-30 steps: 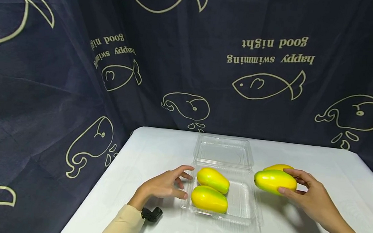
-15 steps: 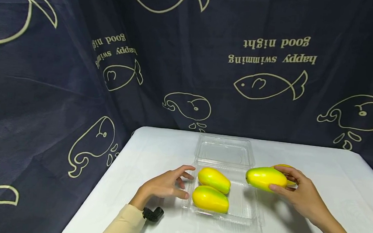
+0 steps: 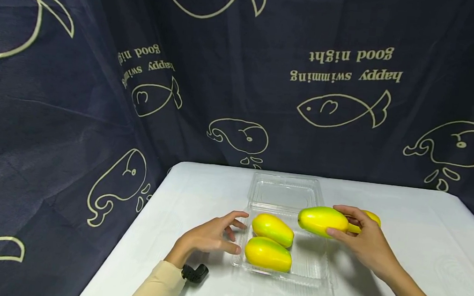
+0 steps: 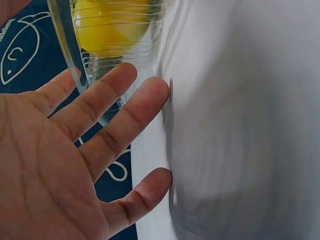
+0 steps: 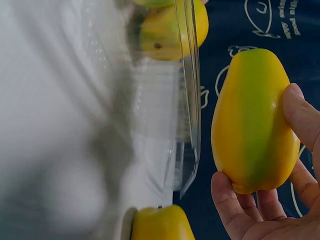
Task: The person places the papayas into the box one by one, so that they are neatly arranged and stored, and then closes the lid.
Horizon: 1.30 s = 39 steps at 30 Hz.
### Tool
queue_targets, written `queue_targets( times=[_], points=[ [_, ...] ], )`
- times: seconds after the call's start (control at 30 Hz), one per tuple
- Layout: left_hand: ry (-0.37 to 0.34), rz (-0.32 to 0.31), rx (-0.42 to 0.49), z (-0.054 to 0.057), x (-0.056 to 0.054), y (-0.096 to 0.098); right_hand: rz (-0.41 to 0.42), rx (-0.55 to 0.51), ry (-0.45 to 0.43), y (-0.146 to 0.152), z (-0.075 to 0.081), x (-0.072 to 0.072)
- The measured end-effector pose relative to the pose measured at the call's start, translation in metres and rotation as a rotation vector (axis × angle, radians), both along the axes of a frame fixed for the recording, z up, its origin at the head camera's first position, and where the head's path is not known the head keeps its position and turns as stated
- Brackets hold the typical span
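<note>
R hand (image 3: 363, 240) grips a papaya (image 3: 322, 221) by one end above the clear tray (image 3: 309, 257); smooth skin cd slip (prob knocking the inside pair (image 3: 268, 253)). L hand (image 3: 211, 234) loosely spread, holding nothing, nr tray.

Table (image 3: 423, 249) was bright; cloth (image 3: 338, 152) beyond left hand (image 3: 212, 234) and right hand (image 3: 366, 241) was dim. Soft shadows fell under both hands. Highlights dotted fruit (image 3: 319, 220) in right hand. Wrist views: table was greyer, out of focus.

My head view: above, behind the grip (image 3: 364, 240), forward-down. Wrist views: close, toward fingers (image 4: 124, 121). Shared, head and right: gripped fruit (image 5: 255, 125).
</note>
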<state>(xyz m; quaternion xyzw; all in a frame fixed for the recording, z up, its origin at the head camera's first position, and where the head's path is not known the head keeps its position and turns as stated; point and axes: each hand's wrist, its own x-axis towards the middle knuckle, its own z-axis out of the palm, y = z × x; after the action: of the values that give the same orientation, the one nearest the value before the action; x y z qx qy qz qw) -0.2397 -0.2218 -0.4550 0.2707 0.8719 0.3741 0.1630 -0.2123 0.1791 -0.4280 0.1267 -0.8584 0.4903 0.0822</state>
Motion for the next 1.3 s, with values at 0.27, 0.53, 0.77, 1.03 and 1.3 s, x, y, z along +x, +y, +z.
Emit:
queue_targets(
  times=[0.27,0.53,0.77,1.03,1.3],
  points=[
    [0.004,-0.002,-0.005,-0.001,0.000,0.000,0.006,0.002,-0.058,-0.017,0.001,-0.004],
    [0.009,-0.004,-0.006,0.000,0.001,0.001,-0.008,0.056,0.015,-0.032,-0.005,-0.007],
    [0.009,0.000,-0.002,0.002,0.003,0.003,0.004,0.019,0.017,-0.042,-0.012,-0.007],
    [0.020,-0.005,-0.007,0.000,0.003,0.002,-0.014,0.055,0.044,-0.051,-0.018,-0.007],
    [0.028,-0.010,-0.013,0.000,0.001,0.001,-0.047,0.141,0.170,-0.053,-0.021,-0.003]
  ],
)
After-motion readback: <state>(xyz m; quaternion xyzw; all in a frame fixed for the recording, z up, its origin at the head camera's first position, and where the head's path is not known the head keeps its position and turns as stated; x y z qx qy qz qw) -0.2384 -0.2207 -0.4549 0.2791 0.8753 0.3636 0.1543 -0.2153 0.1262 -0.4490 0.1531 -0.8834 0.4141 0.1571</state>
